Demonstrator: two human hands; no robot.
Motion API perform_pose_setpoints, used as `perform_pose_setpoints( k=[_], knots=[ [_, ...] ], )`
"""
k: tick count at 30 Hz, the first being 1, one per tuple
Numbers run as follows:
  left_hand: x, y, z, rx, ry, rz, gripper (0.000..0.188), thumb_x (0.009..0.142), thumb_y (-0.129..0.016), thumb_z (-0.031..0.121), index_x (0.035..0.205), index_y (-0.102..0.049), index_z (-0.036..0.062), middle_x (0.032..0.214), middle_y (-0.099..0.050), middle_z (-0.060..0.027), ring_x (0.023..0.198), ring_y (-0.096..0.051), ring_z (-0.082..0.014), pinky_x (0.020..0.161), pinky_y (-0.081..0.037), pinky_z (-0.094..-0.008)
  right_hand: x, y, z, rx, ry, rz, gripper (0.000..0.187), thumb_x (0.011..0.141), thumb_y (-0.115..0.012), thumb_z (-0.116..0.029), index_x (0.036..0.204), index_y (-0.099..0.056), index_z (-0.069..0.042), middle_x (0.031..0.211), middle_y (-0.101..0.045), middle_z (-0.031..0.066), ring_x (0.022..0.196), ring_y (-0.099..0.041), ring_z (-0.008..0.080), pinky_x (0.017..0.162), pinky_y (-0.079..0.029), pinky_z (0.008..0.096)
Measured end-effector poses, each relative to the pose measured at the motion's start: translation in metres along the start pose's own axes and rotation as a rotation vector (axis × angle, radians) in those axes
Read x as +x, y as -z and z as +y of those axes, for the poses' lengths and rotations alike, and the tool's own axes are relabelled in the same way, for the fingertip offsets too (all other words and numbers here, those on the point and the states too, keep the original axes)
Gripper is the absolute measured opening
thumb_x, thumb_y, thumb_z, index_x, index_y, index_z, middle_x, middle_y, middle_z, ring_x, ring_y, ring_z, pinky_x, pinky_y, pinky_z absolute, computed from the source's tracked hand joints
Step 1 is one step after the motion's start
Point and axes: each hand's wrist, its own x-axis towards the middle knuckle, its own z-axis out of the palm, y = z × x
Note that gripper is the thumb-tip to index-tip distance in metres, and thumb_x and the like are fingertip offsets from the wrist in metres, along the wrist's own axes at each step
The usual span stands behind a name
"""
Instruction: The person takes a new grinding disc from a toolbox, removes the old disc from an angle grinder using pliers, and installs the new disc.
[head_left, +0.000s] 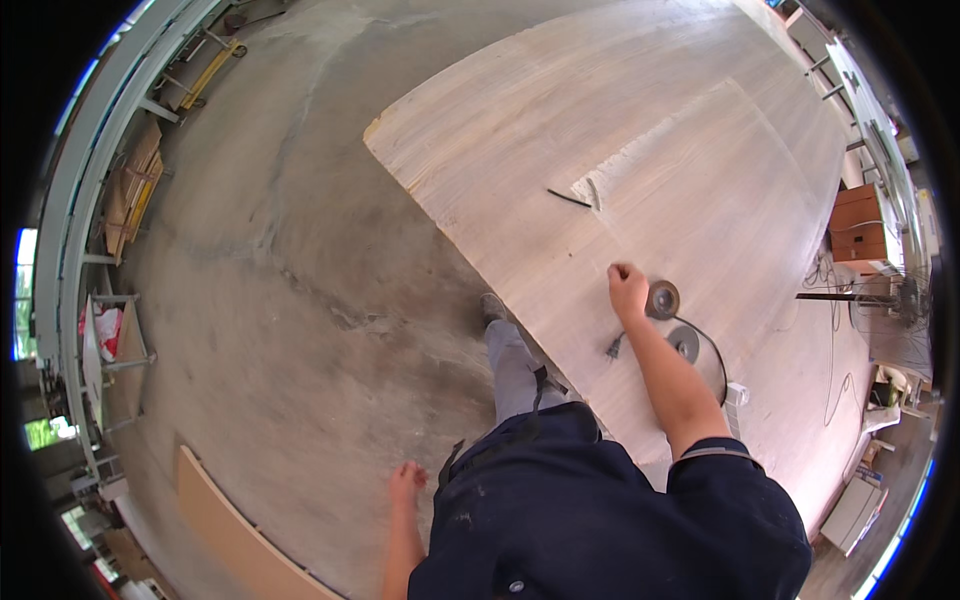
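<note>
Pale wood-grained board (pixel 690 215) under my right hand (pixel 628 292), grey concrete floor (pixel 240 330) under my left hand (pixel 406 482); right curled, contents unclear; left half-uncurled, empty.

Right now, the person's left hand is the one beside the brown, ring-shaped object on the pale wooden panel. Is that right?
Not quite: the head view shows that the person's right hand is the one beside the brown, ring-shaped object on the pale wooden panel.

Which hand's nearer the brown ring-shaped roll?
Right. The right hand is just left of the brown roll, over the pale board; the left hand hangs much farther away, beyond the board's edge, over the floor.
</note>
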Motion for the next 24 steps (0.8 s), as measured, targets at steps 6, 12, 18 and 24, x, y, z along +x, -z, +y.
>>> perform_pose_setpoints(
  k=[6,12,18,24],
  knots=[
    [-0.024,-0.004,0.088,0.19,0.113,0.056,0.033,0.089,-0.057,0.026,0.111,-0.056,0.0014,0.088,-0.064,-0.0098,0.074,-0.063,-0.0179,0.065,-0.051,-0.029,0.15,-0.052,-0.015,-0.202,-0.177,0.019,0.025,0.08,-0.061,-0.024,0.096,-0.066,-0.006,0.093,-0.065,0.014,0.089,-0.062,0.0268,0.078,-0.048,0.0366],
    [-0.016,-0.031,0.19,-0.011,0.098,0.148,0.04,0.091,-0.055,0.023,0.12,-0.05,-0.0031,0.093,-0.064,-0.0139,0.077,-0.064,-0.0193,0.069,-0.052,-0.029,0.193,-0.093,-0.029,-0.454,-0.272,-0.154,0.023,0.084,-0.057,-0.027,0.099,-0.06,-0.01,0.11,-0.056,0.0096,0.103,-0.055,0.0266,0.083,-0.046,0.0389],
    [0.022,-0.099,0.308,0.156,-0.186,-0.054,0.042,0.091,-0.055,0.02,0.12,-0.047,-0.01,0.097,-0.063,-0.0164,0.084,-0.064,-0.0209,0.076,-0.052,-0.0309,0.176,-0.089,-0.048,-0.322,-0.109,-0.076,0.017,0.086,-0.056,-0.021,0.094,-0.059,-0.007,0.087,-0.065,0.0126,0.083,-0.062,0.0284,0.076,-0.047,0.0402],
    [0.003,-0.195,0.42,0.353,-0.592,-0.368,0.037,0.087,-0.06,0.015,0.114,-0.051,-0.0084,0.094,-0.064,-0.0124,0.084,-0.062,-0.0167,0.079,-0.049,-0.0285,0.121,-0.049,-0.199,0.498,0.067,-0.147,0.019,0.085,-0.057,-0.003,0.104,-0.058,0.0,0.079,-0.063,0.006,0.071,-0.059,0.0114,0.062,-0.046,0.0238]
  ],
)
